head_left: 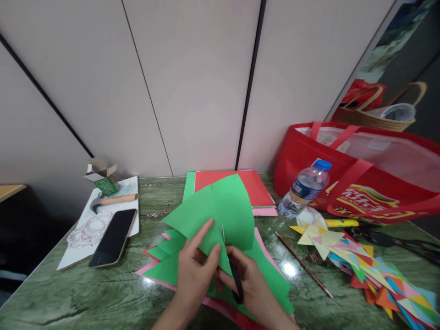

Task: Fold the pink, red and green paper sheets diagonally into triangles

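Observation:
My left hand (194, 268) pinches a folded green paper sheet (220, 211) near its lower edge, thumb and fingers closed on it. My right hand (249, 282) grips black-handled scissors (231, 263), whose blade points up into the green sheet. Under the hands lie more green, pink and red paper sheets (161, 270) on the green marble table (85, 298).
A stack of red and green paper (254, 185) lies at the wall. A water bottle (304, 188) leans by a red tote bag (360, 178). Coloured paper triangles (378, 270) pile up at right beside a thin pencil (302, 263). At left: phone (113, 238), bead bracelets (87, 229), a hammer (113, 200), small box (103, 178).

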`<action>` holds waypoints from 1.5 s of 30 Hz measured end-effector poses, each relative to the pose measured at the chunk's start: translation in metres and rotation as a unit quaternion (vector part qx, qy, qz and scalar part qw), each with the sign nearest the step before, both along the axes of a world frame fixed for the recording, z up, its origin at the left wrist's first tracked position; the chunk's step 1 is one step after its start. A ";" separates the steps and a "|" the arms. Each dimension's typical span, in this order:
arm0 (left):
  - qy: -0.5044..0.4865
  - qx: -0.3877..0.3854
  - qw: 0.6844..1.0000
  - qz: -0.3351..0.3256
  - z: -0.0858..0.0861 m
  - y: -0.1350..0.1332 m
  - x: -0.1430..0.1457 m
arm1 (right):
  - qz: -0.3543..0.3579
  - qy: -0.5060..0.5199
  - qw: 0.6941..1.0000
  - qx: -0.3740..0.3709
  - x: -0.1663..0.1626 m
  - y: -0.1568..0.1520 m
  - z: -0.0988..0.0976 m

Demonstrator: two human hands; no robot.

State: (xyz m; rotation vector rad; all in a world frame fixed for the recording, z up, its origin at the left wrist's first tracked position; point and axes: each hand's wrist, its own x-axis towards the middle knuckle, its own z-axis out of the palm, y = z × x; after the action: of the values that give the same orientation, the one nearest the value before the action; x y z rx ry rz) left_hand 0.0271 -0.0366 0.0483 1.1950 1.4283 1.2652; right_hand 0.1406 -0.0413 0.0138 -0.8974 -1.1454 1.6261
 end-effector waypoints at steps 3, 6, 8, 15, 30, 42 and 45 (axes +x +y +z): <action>-0.015 -0.011 1.000 0.013 0.004 -0.002 0.003 | -0.002 -0.008 1.000 -0.003 0.000 0.000 0.002; -0.011 -0.006 1.000 0.008 0.003 -0.002 0.003 | -0.002 -0.005 1.000 -0.011 0.000 0.001 0.003; -0.003 0.000 1.000 0.004 0.002 -0.001 0.001 | -0.002 -0.002 1.000 -0.010 0.000 0.001 0.002; 0.059 0.016 0.998 -0.031 -0.002 0.003 -0.006 | -0.013 -0.005 1.000 0.007 0.000 0.002 -0.001; 0.083 0.019 0.996 -0.013 -0.001 0.005 -0.007 | -0.025 -0.006 1.000 0.016 -0.001 0.001 -0.005; -0.005 -0.014 0.999 -0.028 -0.001 0.002 -0.005 | -0.036 -0.001 0.999 0.009 -0.004 -0.001 -0.007; 0.047 0.035 0.998 0.009 0.000 0.002 -0.007 | -0.062 -0.014 0.998 0.026 -0.004 0.000 -0.012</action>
State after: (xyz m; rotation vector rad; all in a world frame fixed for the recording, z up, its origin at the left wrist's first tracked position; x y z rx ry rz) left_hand 0.0202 -0.0342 0.0480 1.3074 1.4751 1.2958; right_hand 0.1367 -0.0417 0.0018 -0.9418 -1.1224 1.4811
